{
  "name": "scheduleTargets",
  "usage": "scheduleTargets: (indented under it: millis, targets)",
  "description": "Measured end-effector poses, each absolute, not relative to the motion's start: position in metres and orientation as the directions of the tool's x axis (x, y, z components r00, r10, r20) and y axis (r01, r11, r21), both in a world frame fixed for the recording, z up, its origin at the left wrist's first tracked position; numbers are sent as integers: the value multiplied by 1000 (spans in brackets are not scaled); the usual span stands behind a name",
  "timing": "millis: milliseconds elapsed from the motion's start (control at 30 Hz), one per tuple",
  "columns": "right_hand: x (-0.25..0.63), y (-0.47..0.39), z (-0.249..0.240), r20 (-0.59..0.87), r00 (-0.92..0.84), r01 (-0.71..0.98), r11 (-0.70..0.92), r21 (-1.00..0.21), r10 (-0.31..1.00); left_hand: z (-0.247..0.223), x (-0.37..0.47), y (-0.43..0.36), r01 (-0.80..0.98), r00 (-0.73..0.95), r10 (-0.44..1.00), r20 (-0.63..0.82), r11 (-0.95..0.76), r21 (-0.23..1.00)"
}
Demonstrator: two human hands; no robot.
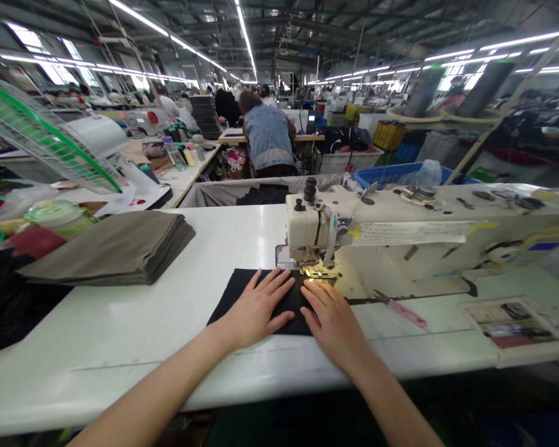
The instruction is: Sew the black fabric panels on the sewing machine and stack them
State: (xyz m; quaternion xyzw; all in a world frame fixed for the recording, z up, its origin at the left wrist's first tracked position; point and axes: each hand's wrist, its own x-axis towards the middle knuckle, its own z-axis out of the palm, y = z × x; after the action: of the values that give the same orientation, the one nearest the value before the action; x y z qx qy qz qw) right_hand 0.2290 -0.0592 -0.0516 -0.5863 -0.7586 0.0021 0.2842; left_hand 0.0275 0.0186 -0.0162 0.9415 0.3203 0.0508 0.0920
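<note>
A dark piece of fabric (233, 295) lies flat on the white table, its far right part at the needle area of the sewing machine (310, 226). My left hand (261, 307) rests flat on the fabric with the fingers spread. On the fabric's right edge lies my right hand (328, 313), its fingers stretched toward the lit metal plate (319, 273) below the machine head. Both palms face down, and neither hand grips anything. What lies under the palms is hidden.
A stack of grey-brown fabric pieces (116, 245) sits at the left. Pink-handled thread snips (405, 312) lie right of my right hand, near a small tray (517, 326). A fan (51, 133) stands at far left. Ahead, a person in a denim vest (269, 136) sits facing away.
</note>
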Motion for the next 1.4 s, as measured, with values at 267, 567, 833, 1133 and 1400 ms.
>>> scheduleTargets:
  millis: [267, 567, 833, 1133, 1400]
  targets:
    - [236, -118, -62, 478, -262, 858, 430, -283, 838, -13, 18, -34, 348, 919, 384, 84, -895, 280]
    - [240, -98, -54, 493, -249, 854, 430, -294, 833, -10, 19, -15, 385, 906, 419, 64, -878, 285]
    - [240, -52, -48, 455, -216, 868, 383, -316, 864, -15, 26, 29, 402, 895, 439, 82, -872, 280]
    - [240, -37, -43, 430, -189, 882, 345, -322, 883, -13, 33, 65, 410, 882, 458, 115, -864, 292]
    - [242, -53, -54, 469, -182, 864, 369, -344, 864, -16, 34, 64, 441, 856, 495, 150, -850, 287]
